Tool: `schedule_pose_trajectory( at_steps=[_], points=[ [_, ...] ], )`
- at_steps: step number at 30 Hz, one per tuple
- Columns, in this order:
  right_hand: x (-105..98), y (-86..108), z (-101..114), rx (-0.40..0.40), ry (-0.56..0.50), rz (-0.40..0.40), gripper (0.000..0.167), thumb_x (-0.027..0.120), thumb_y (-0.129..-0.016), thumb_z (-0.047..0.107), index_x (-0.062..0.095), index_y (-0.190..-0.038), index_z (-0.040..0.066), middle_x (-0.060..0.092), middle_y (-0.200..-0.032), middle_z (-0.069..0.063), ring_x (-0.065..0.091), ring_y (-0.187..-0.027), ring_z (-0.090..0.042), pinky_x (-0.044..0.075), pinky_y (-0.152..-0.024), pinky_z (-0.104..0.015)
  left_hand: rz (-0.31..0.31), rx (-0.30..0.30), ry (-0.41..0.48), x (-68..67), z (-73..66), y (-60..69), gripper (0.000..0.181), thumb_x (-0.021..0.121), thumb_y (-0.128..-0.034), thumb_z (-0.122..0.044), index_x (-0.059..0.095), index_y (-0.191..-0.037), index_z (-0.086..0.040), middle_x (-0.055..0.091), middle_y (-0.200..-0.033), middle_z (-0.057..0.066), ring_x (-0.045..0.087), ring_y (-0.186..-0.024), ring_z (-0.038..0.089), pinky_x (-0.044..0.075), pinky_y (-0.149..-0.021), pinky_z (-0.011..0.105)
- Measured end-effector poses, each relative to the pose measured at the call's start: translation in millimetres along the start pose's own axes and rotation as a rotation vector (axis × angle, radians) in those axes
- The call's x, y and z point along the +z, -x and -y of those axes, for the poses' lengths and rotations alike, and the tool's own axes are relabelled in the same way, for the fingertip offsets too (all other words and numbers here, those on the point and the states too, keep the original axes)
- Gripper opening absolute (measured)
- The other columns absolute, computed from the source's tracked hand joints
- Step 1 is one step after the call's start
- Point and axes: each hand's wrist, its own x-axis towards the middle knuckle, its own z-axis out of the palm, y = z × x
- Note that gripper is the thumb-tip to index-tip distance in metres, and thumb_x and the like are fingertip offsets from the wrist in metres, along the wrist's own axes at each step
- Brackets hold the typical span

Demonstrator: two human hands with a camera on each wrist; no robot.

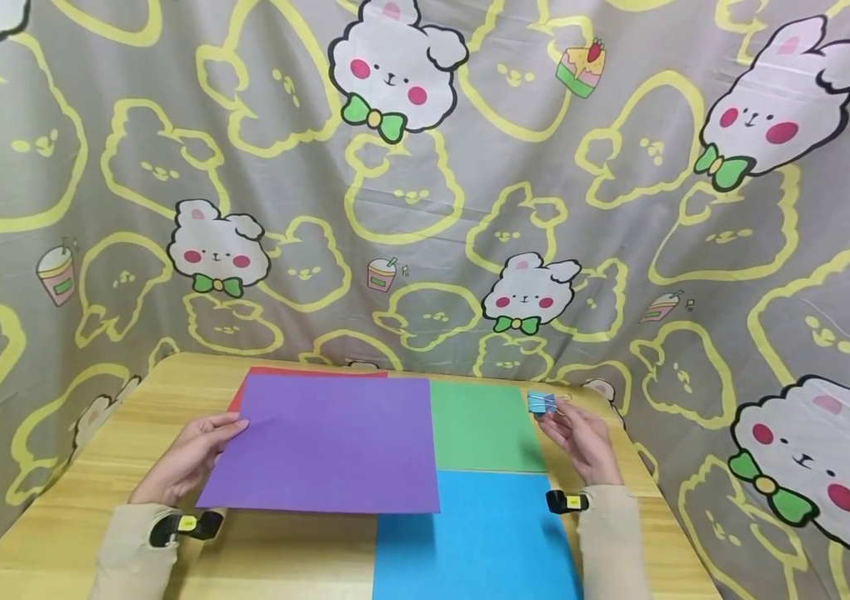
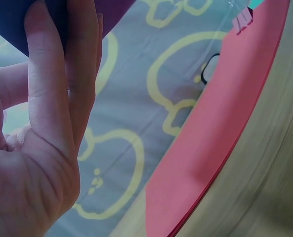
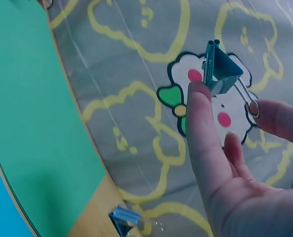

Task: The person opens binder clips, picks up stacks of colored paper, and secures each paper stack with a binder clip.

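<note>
My left hand [image 1: 188,454] pinches the left edge of a purple paper sheet [image 1: 335,442], which is raised above the table over a red sheet. In the left wrist view, the fingers hold a dark corner of it, and the red sheets [image 2: 210,128] lie beyond. My right hand [image 1: 578,437] holds a blue-green binder clip [image 3: 220,71] in the air, at the right edge of the green sheet [image 1: 481,425]. Thumb and finger are at its body and wire handle in the right wrist view. A second, blue binder clip [image 3: 124,217] sits on the table below.
A large blue sheet [image 1: 470,542] lies in front of the green one. In the left wrist view, a pinkish clip [image 2: 242,20] shows at the far end of the red sheets. The wooden table [image 1: 57,517] ends against a patterned curtain [image 1: 425,183].
</note>
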Motion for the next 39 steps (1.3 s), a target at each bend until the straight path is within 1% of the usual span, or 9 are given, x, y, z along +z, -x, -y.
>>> schedule_pose_trajectory(
  at_steps=[3,5,11,15,20,25,27,35,39],
  points=[
    [8,1.4,-2,-0.007,0.015,0.010,0.012,0.058,-0.107,0.018,0.062,-0.105,0.007,0.070,-0.083,0.000,0.076,-0.080,-0.013,0.063,-0.085,-0.029,0.020,0.005,0.000,0.8,-0.4,0.1,0.020,0.054,-0.1078,-0.017,0.045,-0.125,-0.012,0.058,-0.071,-0.016,0.066,-0.069,0.002,0.061,-0.065,0.024],
    [13,2.3,-3,-0.007,0.026,0.008,0.013,0.059,-0.107,0.019,0.063,-0.102,0.007,0.071,-0.081,0.000,0.077,-0.079,-0.013,0.064,-0.084,-0.030,0.021,0.012,0.005,1.3,-0.1,-0.5,0.021,0.053,-0.1079,-0.016,0.044,-0.126,-0.011,0.060,-0.072,-0.015,0.066,-0.069,0.001,0.061,-0.065,0.023],
    [31,5.4,-9,0.005,0.049,-0.003,0.014,0.063,-0.104,0.020,0.065,-0.105,0.006,0.072,-0.080,0.000,0.077,-0.079,-0.013,0.064,-0.084,-0.030,0.007,0.029,0.026,1.5,0.4,-1.9,0.027,0.053,-0.1082,-0.015,0.040,-0.130,-0.006,0.067,-0.079,-0.013,0.068,-0.071,0.001,0.062,-0.066,0.023],
    [42,5.5,-14,0.004,0.069,-0.005,0.015,0.065,-0.103,0.020,0.063,-0.106,0.005,0.073,-0.079,0.000,0.077,-0.076,-0.012,0.064,-0.083,-0.030,-0.003,0.029,0.034,2.4,0.2,-1.7,0.019,0.054,-0.1077,-0.014,0.047,-0.125,-0.010,0.067,-0.081,-0.013,0.068,-0.072,0.001,0.062,-0.066,0.023],
    [54,7.4,-21,-0.007,0.076,0.028,0.016,0.068,-0.101,0.019,0.061,-0.092,0.008,0.073,-0.078,-0.001,0.077,-0.073,-0.012,0.064,-0.082,-0.030,-0.007,0.022,0.028,5.1,-0.6,-1.7,0.014,0.055,-0.1073,-0.014,0.050,-0.120,-0.014,0.066,-0.080,-0.014,0.065,-0.072,0.000,0.060,-0.066,0.021],
    [66,11.2,-28,-0.009,0.071,0.065,0.031,0.068,-0.101,0.015,0.051,-0.075,0.011,0.073,-0.079,-0.003,0.077,-0.073,-0.013,0.064,-0.082,-0.031,-0.003,0.035,0.042,8.2,-1.1,-2.0,0.011,0.055,-0.1070,-0.013,0.052,-0.118,-0.013,0.062,-0.077,-0.014,0.061,-0.069,-0.002,0.059,-0.064,0.019],
    [71,12.8,-30,-0.003,0.061,0.062,0.035,0.069,-0.100,0.014,0.049,-0.072,0.012,0.072,-0.078,-0.004,0.077,-0.073,-0.014,0.064,-0.081,-0.032,-0.007,0.038,0.051,9.5,-1.0,-1.8,0.010,0.055,-0.1067,-0.012,0.053,-0.116,-0.013,0.063,-0.077,-0.014,0.061,-0.068,-0.002,0.059,-0.063,0.019],
    [88,17.0,-39,0.020,0.050,0.069,0.037,0.068,-0.100,0.013,0.047,-0.070,0.012,0.073,-0.077,-0.003,0.078,-0.074,-0.015,0.064,-0.082,-0.034,-0.004,0.036,0.072,12.7,0.2,-2.8,0.010,0.055,-0.1066,-0.012,0.052,-0.116,-0.013,0.067,-0.082,-0.013,0.067,-0.072,0.000,0.060,-0.064,0.020],
    [95,19.6,-42,0.007,0.060,0.066,0.038,0.068,-0.100,0.013,0.047,-0.069,0.012,0.074,-0.079,-0.004,0.079,-0.077,-0.017,0.064,-0.083,-0.036,0.008,0.042,0.088,14.5,-0.3,-3.1,0.008,0.055,-0.1067,-0.011,0.054,-0.114,-0.015,0.069,-0.084,-0.012,0.069,-0.074,0.001,0.061,-0.066,0.021]
  ],
)
